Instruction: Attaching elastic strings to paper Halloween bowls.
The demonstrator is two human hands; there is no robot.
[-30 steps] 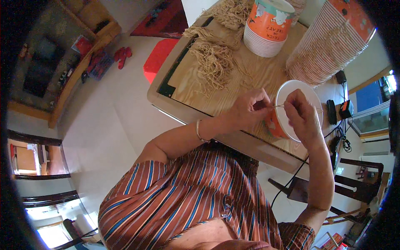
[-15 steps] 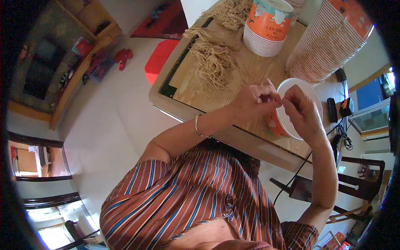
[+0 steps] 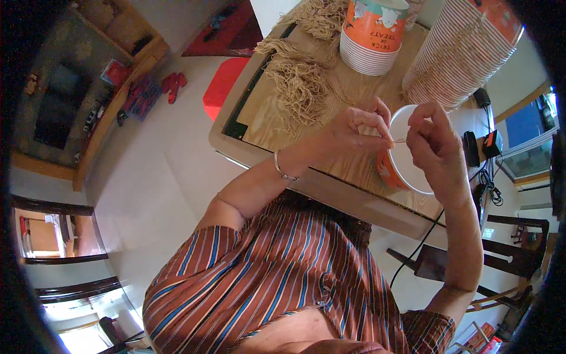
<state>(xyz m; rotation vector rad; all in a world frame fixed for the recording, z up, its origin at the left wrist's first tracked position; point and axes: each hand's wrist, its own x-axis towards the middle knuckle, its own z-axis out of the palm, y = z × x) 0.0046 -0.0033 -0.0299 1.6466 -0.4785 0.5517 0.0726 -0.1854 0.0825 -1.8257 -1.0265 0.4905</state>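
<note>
My left hand (image 3: 356,131) pinches one end of a short, thin tan string (image 3: 400,141) between thumb and fingertip. The fingers of my right hand (image 3: 435,147) are curled closed, and the strand runs into their tips. Both hands hover above the mouth of an orange paper bucket (image 3: 386,170) with a white inside, which stands near the table's front edge. Loose bundles of tan string (image 3: 299,85) lie on the table beyond my left hand. What the palm of my right hand covers is hidden.
A nested stack of orange and white paper buckets (image 3: 371,41) stands upside down at the far side of the wooden table (image 3: 348,171). A longer stack (image 3: 460,56) lies to its right. Black cables (image 3: 486,192) are at the right, and a red stool (image 3: 221,88) stands left of the table.
My hands have drawn apart, my right hand moving a little to the right, so that a short length of string now shows between the fingertips. The view has shifted slightly.
</note>
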